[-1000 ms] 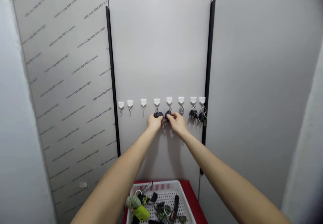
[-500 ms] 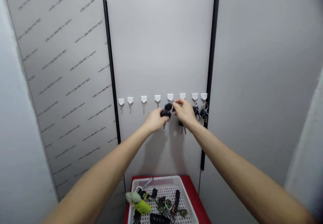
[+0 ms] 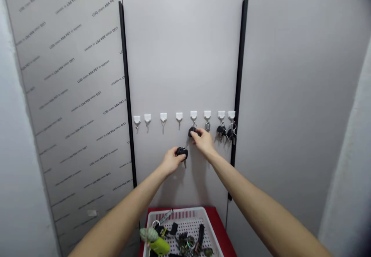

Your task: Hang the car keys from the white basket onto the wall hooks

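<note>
My left hand (image 3: 171,160) is closed on a black-headed key (image 3: 182,152), held in front of the wall below the hooks, its blade pointing down. My right hand (image 3: 204,141) pinches another black-headed key (image 3: 192,131), which hangs by a ring from a white wall hook (image 3: 193,115). Just to the right, a ring hangs on the neighbouring hook (image 3: 207,115); what hangs below it is mostly hidden by my right hand. Bunches of keys (image 3: 221,130) hang from the two rightmost hooks. The hooks on the left side, such as this one (image 3: 164,117), carry no keys.
Below stands a white perforated basket (image 3: 213,230) on a red surface (image 3: 224,235). In it lie several key bunches (image 3: 188,241), a yellow-green item (image 3: 160,246) and a pale green knotted piece (image 3: 148,234). Black vertical strips (image 3: 126,79) flank the wall panel.
My left hand has moved down and away from the hook with its key. My right hand has shifted slightly left and down, onto the key hanging at the hook.
</note>
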A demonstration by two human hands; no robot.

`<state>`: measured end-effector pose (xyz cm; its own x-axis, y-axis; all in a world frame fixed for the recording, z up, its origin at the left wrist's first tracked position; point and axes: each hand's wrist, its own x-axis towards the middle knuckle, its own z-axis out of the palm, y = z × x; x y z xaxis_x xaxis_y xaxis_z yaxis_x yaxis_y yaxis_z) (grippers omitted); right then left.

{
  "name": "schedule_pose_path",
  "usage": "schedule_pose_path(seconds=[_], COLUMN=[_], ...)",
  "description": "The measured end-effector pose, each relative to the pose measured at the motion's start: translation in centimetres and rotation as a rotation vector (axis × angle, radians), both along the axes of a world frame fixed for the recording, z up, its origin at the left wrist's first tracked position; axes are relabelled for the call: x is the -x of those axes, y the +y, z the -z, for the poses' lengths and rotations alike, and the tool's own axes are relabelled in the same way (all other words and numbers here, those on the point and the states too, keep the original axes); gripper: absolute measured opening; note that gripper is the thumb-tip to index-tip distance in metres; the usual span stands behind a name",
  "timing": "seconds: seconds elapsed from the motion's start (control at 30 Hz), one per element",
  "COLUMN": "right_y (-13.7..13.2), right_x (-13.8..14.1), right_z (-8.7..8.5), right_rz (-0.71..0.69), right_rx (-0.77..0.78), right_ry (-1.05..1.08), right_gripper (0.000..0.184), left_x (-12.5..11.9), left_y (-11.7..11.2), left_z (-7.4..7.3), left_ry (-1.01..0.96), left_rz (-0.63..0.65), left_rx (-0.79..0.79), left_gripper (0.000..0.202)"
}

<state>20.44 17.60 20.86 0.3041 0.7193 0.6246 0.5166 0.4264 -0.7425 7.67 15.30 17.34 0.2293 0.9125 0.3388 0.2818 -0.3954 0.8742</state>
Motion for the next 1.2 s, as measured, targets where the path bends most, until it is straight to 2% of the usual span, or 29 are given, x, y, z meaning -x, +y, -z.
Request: schedule_pose_path(seconds=[0.1, 0.17, 0.23, 0.3, 0.37, 0.4, 0.47, 0.57, 0.63, 0.67, 0.7, 0.73, 0.77, 0.8, 0.83, 0.93, 0.97, 1.03, 1.1, 1.2], right_y=[-0.1, -0.4, -0.9, -1.6, -2.3, -2.7, -3.5, -4.6, -5.2, -5.4, -5.5, -5.6, -5.5, -5.4, -5.3, -4.5, -4.2, -3.5, -2.8, -2.0], right_x=[-0.3, -0.4, -0.3, 0.0, 0.3, 0.4, 0.5, 0.8, 0.9, 0.8, 0.6, 0.2, -0.4, -1.3, -2.3, -5.7, -6.6, -8.0, -8.4, -8.3], right_z=[-1.2, -3.1, -5.3, -6.7, -6.2, -5.0, -0.6, 9.1, 15.0, 17.2, 18.5, 18.8, 18.3, 16.9, 14.9, 7.3, 5.0, 1.6, 0.0, -0.3], right_rz=[0.039, 0.071, 0.022, -0.095, -0.223, -0.264, -0.298, -0.322, -0.319, -0.308, -0.313, -0.309, -0.282, -0.236, -0.155, 0.187, 0.278, 0.356, 0.383, 0.438], right_rx=[-0.081, -0.196, -0.24, -0.184, -0.03, 0.063, 0.249, 0.449, 0.559, 0.573, 0.581, 0.57, 0.532, 0.468, 0.378, 0.003, -0.065, -0.079, -0.021, 0.076], right_ry=[0.079, 0.093, 0.077, -0.009, -0.178, -0.268, -0.413, -0.499, -0.485, -0.46, -0.441, -0.413, -0.377, -0.334, -0.276, -0.083, -0.052, -0.082, -0.165, -0.27], right_gripper=[0.033, 0.033, 0.034, 0.031, 0.026, 0.022, 0.018, 0.017, 0.019, 0.02, 0.021, 0.023, 0.025, 0.027, 0.03, 0.038, 0.04, 0.043, 0.045, 0.036], left_x=[0.1, 0.2, 0.3, 0.5, 0.9, 1.1, 1.4, 1.7, 1.5, 1.3, 1.1, 0.7, 0.3, -0.2, -0.8, -3.3, -4.3, -6.6, -8.9, -11.4], left_y=[-0.3, -0.5, -0.7, -0.8, -1.0, -1.1, -1.6, -2.8, -3.7, -4.0, -4.3, -4.3, -4.2, -3.9, -3.5, -1.5, -0.8, 0.3, 0.9, 1.3], left_z=[-0.8, -1.7, -3.1, -4.3, -4.3, -3.5, -0.5, 6.4, 10.5, 11.8, 12.5, 12.6, 12.1, 11.0, 9.5, 4.1, 2.4, -0.1, -1.5, -1.8], left_ry=[-0.077, -0.127, -0.179, -0.209, -0.165, -0.11, 0.057, 0.362, 0.507, 0.599, 0.662, 0.701, 0.705, 0.673, 0.611, 0.378, 0.305, 0.199, 0.153, 0.149], left_rz=[0.018, 0.04, 0.054, 0.059, 0.06, 0.073, 0.128, 0.226, 0.223, 0.208, 0.199, 0.188, 0.174, 0.156, 0.129, 0.015, -0.025, -0.11, -0.188, -0.298], left_rx=[-0.002, -0.021, -0.044, -0.06, -0.059, -0.044, 0.025, 0.183, 0.199, 0.207, 0.191, 0.169, 0.139, 0.104, 0.07, -0.025, -0.05, -0.09, -0.105, -0.071], left_gripper=[0.016, 0.015, 0.016, 0.016, 0.016, 0.015, 0.013, 0.016, 0.023, 0.022, 0.022, 0.022, 0.024, 0.027, 0.032, 0.04, 0.042, 0.049, 0.053, 0.044])
